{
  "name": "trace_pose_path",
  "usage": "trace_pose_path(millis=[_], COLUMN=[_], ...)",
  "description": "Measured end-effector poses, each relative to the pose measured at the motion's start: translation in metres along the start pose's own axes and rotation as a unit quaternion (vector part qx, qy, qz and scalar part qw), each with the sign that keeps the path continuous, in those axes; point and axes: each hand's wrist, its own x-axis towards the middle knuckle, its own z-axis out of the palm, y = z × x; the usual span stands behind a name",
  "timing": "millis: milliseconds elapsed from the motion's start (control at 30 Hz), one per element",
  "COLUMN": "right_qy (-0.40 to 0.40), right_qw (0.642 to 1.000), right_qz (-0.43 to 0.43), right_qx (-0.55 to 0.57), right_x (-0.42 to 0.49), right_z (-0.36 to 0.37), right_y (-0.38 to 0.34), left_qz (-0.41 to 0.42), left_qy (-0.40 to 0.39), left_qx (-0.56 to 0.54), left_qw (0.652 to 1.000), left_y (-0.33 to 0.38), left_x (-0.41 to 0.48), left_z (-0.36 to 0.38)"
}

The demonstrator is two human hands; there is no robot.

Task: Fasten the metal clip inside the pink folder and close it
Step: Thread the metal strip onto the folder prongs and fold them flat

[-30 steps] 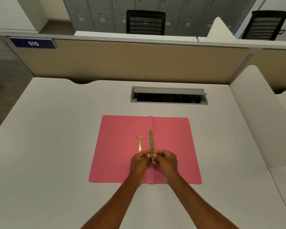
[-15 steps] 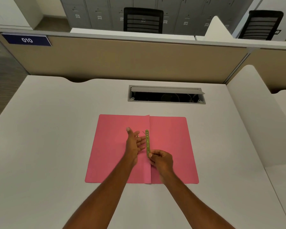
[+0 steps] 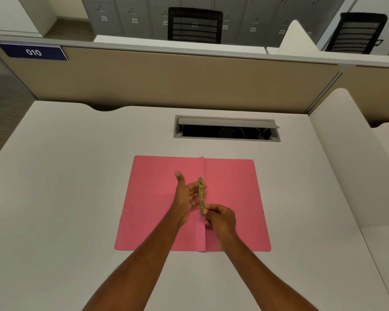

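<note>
- Now, far left: blue "010" plate (image 3: 33, 52) fixed on the beige partition (image 3: 166, 81), well clear of the action.
- Moving in: white desk (image 3: 54, 198), pink folder (image 3: 157, 209) lying wide open and flat on it, both leaves spread either side of the centre crease.
- Left hand (image 3: 185, 195) spread open over the left leaf just beside the crease, thumb up, fingers reaching toward the bar, gripping nothing.
- Gold metal clip bar (image 3: 201, 195) standing along the crease, just off the left fingertips, pinched at its near end.
- Right hand (image 3: 220, 217) closed on that near end of the bar, fingertips clamped, low on the right leaf.
- Prongs and base piece hidden under the left hand or too small to tell; no saying whether the bar is threaded on.
- Progress, as a judgement: early to middle. Folder open, bar in hand, nothing visibly locked down. Left to do: seat the bar, fasten it flat, swing one leaf over to close.
- Further right and back: open cable hatch (image 3: 226, 130) in the desk behind the folder, apart from it, no obstacle.
- Far right: white side divider (image 3: 346, 153), two black chairs beyond the partition, out of reach.
- Nothing on the folder blocking the fold except the hands and the bar itself.
</note>
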Motion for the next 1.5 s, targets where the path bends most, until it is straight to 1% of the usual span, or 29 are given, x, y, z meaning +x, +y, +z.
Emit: trace_pose_path(millis=[333,433,500,533,567,633,667,733,800,900,1000,1100,1167,1233,1400,1500], right_qy=[0.011,0.015,0.022,0.027,0.031,0.035,0.037,0.046,0.059,0.07,0.072,0.075,0.075,0.07,0.06,0.049], right_qw=[1.0,1.0,1.0,0.999,0.999,0.999,0.998,0.997,0.995,0.991,0.988,0.985,0.982,0.979,0.964,0.96], right_qz=[0.012,0.014,0.013,0.01,0.005,-0.007,-0.015,-0.03,-0.037,-0.056,-0.077,-0.092,-0.098,-0.104,-0.138,-0.142], right_qx=[0.0,-0.008,-0.015,-0.019,-0.025,-0.038,-0.044,-0.056,-0.071,-0.095,-0.111,-0.128,-0.143,-0.162,-0.22,-0.235], right_x=[-0.001,0.001,0.003,0.004,0.004,0.004,0.004,0.003,0.003,0.004,0.006,0.007,0.009,0.01,0.015,0.017], right_z=[0.001,0.002,0.004,0.006,0.007,0.01,0.011,0.014,0.018,0.02,0.021,0.022,0.022,0.021,0.017,0.014], right_y=[0.006,0.007,0.006,0.005,0.005,0.005,0.004,0.004,0.004,0.005,0.007,0.008,0.008,0.008,0.007,0.007], left_qz=[0.0,0.011,0.041,0.066,0.101,0.185,0.219,0.266,0.288,0.299,0.295,0.28,0.269,0.267,0.265,0.256], left_qy=[-0.001,-0.003,0.024,0.059,0.101,0.168,0.185,0.191,0.169,0.108,0.047,0.01,-0.004,-0.011,-0.016,-0.015], left_qx=[-0.009,0.014,0.057,0.085,0.114,0.189,0.238,0.34,0.416,0.523,0.598,0.658,0.681,0.688,0.688,0.692], left_qw=[1.0,1.0,0.997,0.992,0.983,0.95,0.928,0.882,0.846,0.791,0.744,0.699,0.681,0.675,0.675,0.675], left_y=[-0.007,-0.005,-0.004,-0.004,-0.005,-0.005,-0.004,-0.006,-0.008,-0.014,-0.018,-0.022,-0.024,-0.025,-0.029,-0.029], left_x=[0.001,-0.002,-0.005,-0.006,-0.006,-0.006,-0.006,-0.005,-0.003,-0.001,0.002,0.006,0.008,0.009,0.011,0.011], left_z=[-0.003,-0.004,-0.003,-0.002,-0.002,-0.005,-0.008,-0.016,-0.025,-0.037,-0.043,-0.045,-0.044,-0.042,-0.043,-0.043])
